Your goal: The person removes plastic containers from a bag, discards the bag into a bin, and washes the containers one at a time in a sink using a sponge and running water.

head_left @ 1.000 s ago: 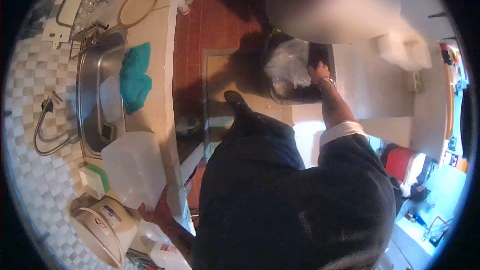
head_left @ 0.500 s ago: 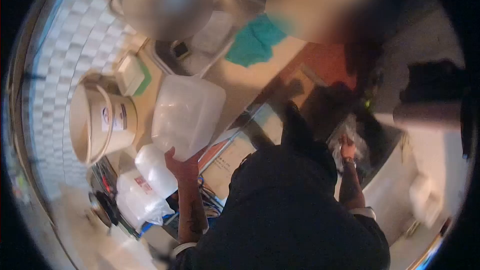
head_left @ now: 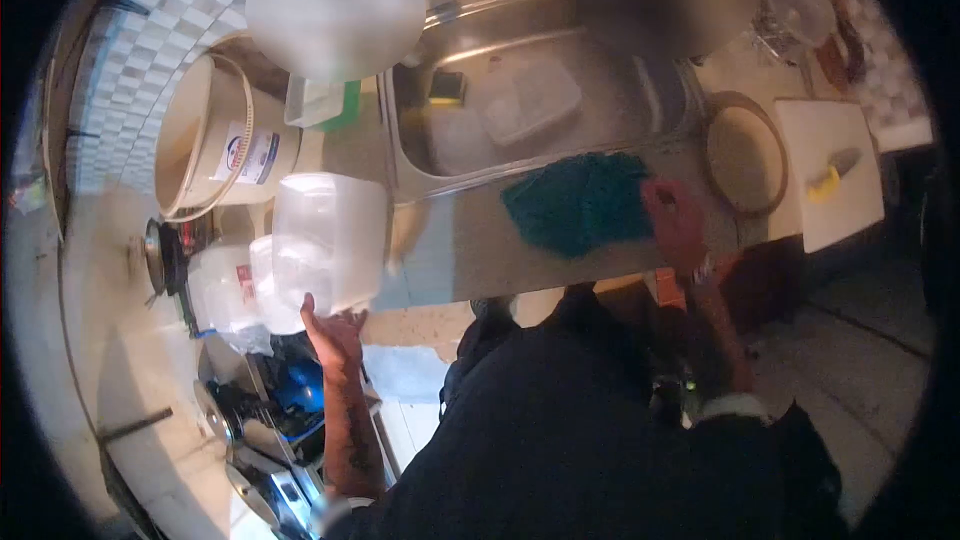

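Holding a plastic tub (head_left: 350, 210) by its near edge in the left hand (head_left: 337, 335), grip curled, probably for steadiness, with the right hand (head_left: 678, 222) beside the cloth (head_left: 580, 205), grip too blurred to tell.

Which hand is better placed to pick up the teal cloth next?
Probably the right hand: it is right at the teal cloth's edge, though contact is unclear. The left hand is farther off, at the near edge of the plastic container.
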Demonstrator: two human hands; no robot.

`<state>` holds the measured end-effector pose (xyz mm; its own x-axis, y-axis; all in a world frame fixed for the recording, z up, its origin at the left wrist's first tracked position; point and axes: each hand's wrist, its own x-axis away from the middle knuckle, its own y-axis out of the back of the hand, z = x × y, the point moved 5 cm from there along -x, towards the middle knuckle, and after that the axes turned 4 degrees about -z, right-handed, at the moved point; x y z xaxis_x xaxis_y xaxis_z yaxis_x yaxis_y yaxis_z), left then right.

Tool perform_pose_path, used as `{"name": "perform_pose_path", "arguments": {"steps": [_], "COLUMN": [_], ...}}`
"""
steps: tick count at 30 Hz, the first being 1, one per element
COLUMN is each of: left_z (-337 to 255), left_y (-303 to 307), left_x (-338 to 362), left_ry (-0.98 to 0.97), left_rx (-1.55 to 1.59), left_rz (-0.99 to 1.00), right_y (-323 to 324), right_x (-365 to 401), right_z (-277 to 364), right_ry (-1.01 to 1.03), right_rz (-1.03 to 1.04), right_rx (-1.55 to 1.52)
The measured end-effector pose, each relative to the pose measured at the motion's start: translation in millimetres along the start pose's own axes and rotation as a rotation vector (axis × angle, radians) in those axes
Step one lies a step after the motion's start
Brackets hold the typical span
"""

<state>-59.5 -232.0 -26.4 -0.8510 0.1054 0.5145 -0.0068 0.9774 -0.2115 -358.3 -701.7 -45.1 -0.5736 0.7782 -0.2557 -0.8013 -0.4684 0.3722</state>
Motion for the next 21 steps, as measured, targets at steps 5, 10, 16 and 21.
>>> {"name": "perform_pose_path", "arguments": {"steps": [5, 10, 16, 21], "left_z": [-56, -113, -45, 16], "left_y": [-4, -82, -146, -249], "left_x": [57, 116, 79, 61], "left_ry": [-0.496, -0.855, -0.936, -1.11], "left_rx": [-0.417, -0.654, -0.726, -1.393], "left_rz": [-0.355, -0.192, 0.225, 0.694], "right_y": [-84, -115, -27, 46], "right_x": [-123, -147, -17, 205], "right_z": [-18, 29, 49, -33], "right_ry": [0.298, 0.414, 0.02, -0.512], "right_rz": [0.447, 0.43, 0.141, -0.201], "right_rx": [0.171, -0.067, -0.468, -0.288]}}
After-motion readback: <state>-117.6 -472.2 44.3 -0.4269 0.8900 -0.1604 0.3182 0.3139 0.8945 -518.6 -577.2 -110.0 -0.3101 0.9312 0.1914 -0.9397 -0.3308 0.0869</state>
